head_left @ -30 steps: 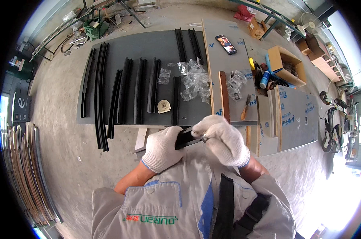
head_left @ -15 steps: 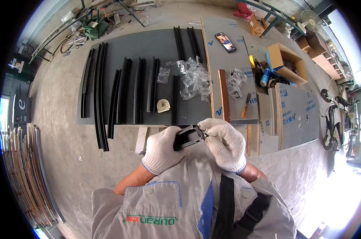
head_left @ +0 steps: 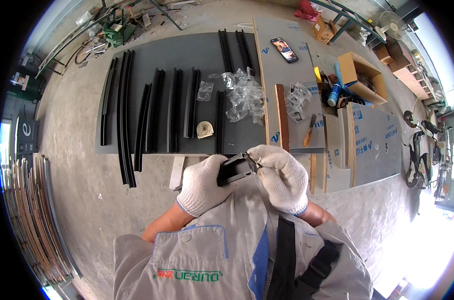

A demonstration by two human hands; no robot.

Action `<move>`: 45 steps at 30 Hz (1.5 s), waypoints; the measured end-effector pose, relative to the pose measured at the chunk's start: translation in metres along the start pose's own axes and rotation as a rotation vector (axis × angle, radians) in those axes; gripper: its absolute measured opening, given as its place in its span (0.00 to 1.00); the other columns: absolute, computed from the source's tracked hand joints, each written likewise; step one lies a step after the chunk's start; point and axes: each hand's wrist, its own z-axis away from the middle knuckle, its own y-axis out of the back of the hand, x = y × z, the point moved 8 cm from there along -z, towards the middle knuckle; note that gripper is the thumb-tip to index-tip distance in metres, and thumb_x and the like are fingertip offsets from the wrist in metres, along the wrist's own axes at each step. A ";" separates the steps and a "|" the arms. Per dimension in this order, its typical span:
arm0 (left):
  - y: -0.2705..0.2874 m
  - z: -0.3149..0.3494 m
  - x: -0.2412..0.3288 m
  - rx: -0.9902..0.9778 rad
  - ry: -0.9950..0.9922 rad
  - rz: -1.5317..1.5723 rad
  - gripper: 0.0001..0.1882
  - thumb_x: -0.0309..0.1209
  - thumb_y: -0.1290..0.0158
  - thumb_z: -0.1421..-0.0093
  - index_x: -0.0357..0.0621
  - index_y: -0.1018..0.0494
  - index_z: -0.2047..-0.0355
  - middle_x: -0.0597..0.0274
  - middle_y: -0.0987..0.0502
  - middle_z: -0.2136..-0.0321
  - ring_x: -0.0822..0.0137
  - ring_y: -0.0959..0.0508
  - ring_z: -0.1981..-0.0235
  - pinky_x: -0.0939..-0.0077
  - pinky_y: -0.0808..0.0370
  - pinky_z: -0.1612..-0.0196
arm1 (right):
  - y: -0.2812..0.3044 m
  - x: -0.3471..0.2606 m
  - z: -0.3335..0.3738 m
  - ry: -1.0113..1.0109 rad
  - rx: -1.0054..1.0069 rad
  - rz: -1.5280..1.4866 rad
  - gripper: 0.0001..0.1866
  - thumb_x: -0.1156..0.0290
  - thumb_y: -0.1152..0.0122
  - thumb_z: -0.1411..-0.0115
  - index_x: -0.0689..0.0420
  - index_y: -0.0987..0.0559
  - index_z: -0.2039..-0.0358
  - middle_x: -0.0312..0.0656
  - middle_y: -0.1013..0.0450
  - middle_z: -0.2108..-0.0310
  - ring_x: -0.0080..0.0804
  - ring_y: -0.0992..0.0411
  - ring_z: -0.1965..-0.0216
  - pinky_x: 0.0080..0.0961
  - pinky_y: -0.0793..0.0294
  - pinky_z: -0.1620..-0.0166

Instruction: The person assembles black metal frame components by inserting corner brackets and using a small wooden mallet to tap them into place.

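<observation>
Close to my chest, my left hand [head_left: 203,182], in a white knitted glove, is wrapped round a short dark grey channel profile [head_left: 235,171]. Its open, hollow side faces up. At the profile's right end my gloved right hand [head_left: 282,176] is closed, thumb and fingers pinching a small dark piece [head_left: 257,163] against that end. The fingers hide most of the small piece, so its kind does not show. Beyond my hands lie several long black profiles [head_left: 173,110] side by side on a dark grey board [head_left: 137,150].
Clear plastic bags [head_left: 244,97] lie on the board beside a round tape measure [head_left: 205,129]. A brown wooden strip [head_left: 282,117], a wooden-handled tool [head_left: 310,131] and a phone [head_left: 284,50] rest on the lighter panel at right. Farther right stands an open cardboard box [head_left: 362,77].
The view has shifted slightly, so the bench sits a little higher in it. Both hands keep their hold, with hardly any movement at the profile's end.
</observation>
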 end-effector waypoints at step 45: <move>-0.008 0.000 -0.005 -0.026 0.051 0.059 0.28 0.35 0.29 0.51 0.42 0.25 0.52 0.49 0.16 0.63 0.48 0.14 0.63 0.59 0.17 0.61 | -0.005 -0.029 -0.017 0.314 -0.284 0.318 0.20 0.81 0.35 0.44 0.62 0.19 0.49 0.56 0.22 0.43 0.57 0.21 0.47 0.48 0.22 0.42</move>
